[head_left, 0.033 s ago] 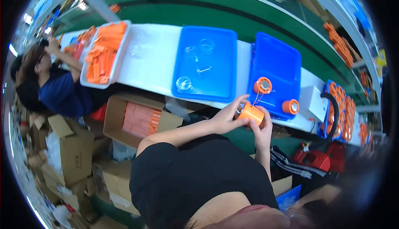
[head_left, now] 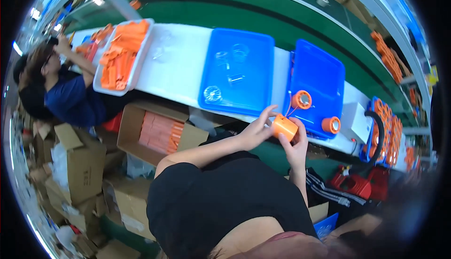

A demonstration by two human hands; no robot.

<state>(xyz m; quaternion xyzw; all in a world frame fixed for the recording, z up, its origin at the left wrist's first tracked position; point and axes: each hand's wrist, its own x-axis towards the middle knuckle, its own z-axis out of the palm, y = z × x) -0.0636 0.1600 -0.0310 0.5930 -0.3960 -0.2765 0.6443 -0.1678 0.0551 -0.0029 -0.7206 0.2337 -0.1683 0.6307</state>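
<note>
Small orange plastic cylinder housing (head_left: 284,126) pinched between left hand (head_left: 256,130) and right hand (head_left: 296,148) — at six o'clock of shallow blue plastic tray (head_left: 317,78). Could snag thin wire toward orange round part (head_left: 301,100) — pulling it loose.

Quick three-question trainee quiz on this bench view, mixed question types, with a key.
1. True or false: both hands hold the orange cylindrical part.
2. Multiple choice: the two loose orange round parts lie on A) the white tray, B) the right blue tray, C) the cardboard box.
3. Fill in: the white tray at the left holds a pile of ____ parts.

Key: 1 true: left hand and right hand both grip it. 2 B. 3 orange.
</note>
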